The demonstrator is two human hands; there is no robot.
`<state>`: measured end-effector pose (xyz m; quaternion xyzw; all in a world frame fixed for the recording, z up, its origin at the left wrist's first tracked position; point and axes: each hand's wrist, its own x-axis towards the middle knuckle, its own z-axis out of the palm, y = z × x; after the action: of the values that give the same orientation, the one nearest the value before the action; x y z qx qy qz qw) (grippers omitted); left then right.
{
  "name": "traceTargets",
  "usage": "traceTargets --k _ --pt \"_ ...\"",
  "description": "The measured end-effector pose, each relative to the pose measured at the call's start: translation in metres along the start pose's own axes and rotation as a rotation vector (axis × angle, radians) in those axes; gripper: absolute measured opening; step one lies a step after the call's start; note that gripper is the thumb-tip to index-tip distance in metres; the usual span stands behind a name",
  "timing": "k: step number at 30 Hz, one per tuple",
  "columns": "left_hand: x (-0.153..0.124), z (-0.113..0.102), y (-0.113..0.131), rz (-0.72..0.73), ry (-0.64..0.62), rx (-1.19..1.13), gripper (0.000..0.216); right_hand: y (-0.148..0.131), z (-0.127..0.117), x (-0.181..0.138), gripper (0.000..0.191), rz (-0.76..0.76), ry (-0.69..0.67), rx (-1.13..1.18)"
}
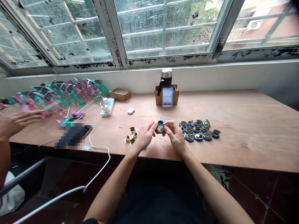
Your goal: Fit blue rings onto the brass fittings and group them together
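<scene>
A small round piece with a blue rim and gold-coloured metal inside is held up between both hands over the table's front part. My left hand pinches its left side, thumb on top. From the right, the fingers and thumb of my right hand close on the same piece. Thin wire-like rings lie on the wood just below it. Left of my left hand sit several gold metal parts, partly hidden by it. Several blue-rimmed gold pieces stand in rows right of my right hand.
Spray bottles crowd the table's left end, where a co-worker's hand reaches in. A power strip trails a white cable over the front edge. A phone leans on a cardboard box holding a flask.
</scene>
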<state>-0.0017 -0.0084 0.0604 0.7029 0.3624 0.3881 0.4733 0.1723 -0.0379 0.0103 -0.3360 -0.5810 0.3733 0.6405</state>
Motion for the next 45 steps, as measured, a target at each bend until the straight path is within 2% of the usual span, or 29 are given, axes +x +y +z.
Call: traceTargets --k 7,10,15,21,28,33,39,45 --pt "-0.003 0.001 0.011 0.134 -0.002 0.209 0.046 0.001 0.001 0.002 0.026 0.019 0.006 0.037" --pt "-0.003 0.003 0.01 0.126 -0.028 0.169 0.045 0.002 0.001 0.001 0.023 0.007 0.068 0.032" --pt "-0.002 0.007 -0.001 0.022 -0.082 0.001 0.042 -0.001 -0.002 0.002 0.024 -0.024 0.171 0.042" --pt "0.001 0.001 -0.004 0.039 -0.05 0.037 0.043 -0.001 -0.004 0.005 0.034 0.112 0.039 0.11" --pt "0.001 -0.002 -0.008 0.075 0.01 0.124 0.046 0.01 -0.008 0.008 0.03 0.196 -0.023 0.166" --pt "0.002 -0.003 -0.008 0.094 0.01 0.165 0.054 0.005 -0.008 0.007 0.03 0.267 -0.198 0.206" --pt "0.002 -0.009 -0.005 0.121 -0.035 0.254 0.055 -0.003 -0.007 0.004 0.025 0.259 -0.293 0.18" --pt "0.003 -0.009 -0.006 0.159 -0.047 0.303 0.054 -0.004 -0.006 0.004 0.024 0.246 -0.293 0.163"
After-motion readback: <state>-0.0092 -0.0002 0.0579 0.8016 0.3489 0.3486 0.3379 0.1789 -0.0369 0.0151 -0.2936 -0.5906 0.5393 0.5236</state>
